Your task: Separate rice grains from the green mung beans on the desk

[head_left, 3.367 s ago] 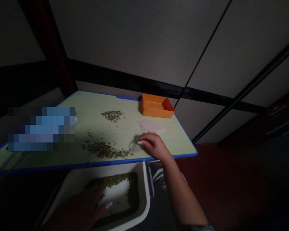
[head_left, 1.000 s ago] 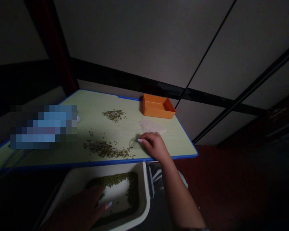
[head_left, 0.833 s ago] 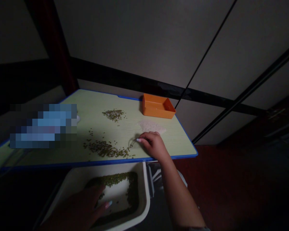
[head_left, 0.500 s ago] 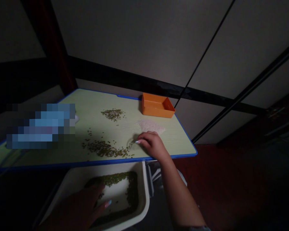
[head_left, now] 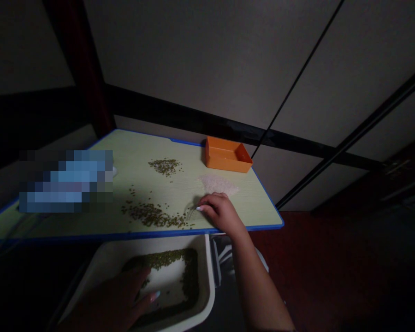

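On the table my right hand (head_left: 220, 212) is closed, thumb against fingers, at a thin, curved, see-through thing (head_left: 192, 212) whose kind I cannot make out. Left of it lies a scattered heap of small green and brown grains (head_left: 152, 214). A pile of pale grains (head_left: 217, 183) is just beyond the knuckles. Below the table edge, my left hand (head_left: 124, 290) hovers in shadow over a white tub (head_left: 207, 295), thumb and fingers apart. Green grains (head_left: 190, 276) line the tub's floor along its sides.
The pale yellow-green table (head_left: 256, 203) has a blue rim. At its back right stands an orange box (head_left: 228, 161). A smaller grain heap (head_left: 164, 166) lies toward the back. A blurred-out blue item (head_left: 69, 180) is on the left. Panelled cabinets (head_left: 207, 60) rise behind.
The view has shifted slightly, so the table and box appear a little lower and to the right. Both hands keep nearly the same pose and place; the grain heaps look unchanged.
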A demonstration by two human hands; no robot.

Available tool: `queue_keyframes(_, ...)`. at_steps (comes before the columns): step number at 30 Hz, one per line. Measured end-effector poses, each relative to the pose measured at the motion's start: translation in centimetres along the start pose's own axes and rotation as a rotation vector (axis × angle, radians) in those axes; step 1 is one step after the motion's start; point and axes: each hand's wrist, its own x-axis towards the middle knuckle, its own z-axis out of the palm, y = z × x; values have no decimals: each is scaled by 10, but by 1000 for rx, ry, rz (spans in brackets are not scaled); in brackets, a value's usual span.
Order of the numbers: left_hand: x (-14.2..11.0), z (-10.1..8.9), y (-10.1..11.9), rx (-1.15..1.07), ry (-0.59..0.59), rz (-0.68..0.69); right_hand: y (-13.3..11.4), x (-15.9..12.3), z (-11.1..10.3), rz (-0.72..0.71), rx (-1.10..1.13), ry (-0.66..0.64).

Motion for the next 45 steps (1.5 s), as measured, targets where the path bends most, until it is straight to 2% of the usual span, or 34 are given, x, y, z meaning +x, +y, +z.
queue_keyframes(7,1,-7,6,-9,-6,4,-2,-3,1,-5,-59,-25)
queue_keyframes(17,0,-1,-1,-9,-22,-1,-8,-6,-1,6,-128,-39)
queue_keyframes(26,1,-8,4,-14,-34,-5,-16,-5,0,12,-178,-91)
queue_keyframes(33,1,-8,6,-14,-47,-14,-15,-6,-2,14,-154,-75)
queue_keyframes(45,-2,-9,6,-27,-13,-20,-21,-8,-2,3,-240,-113)
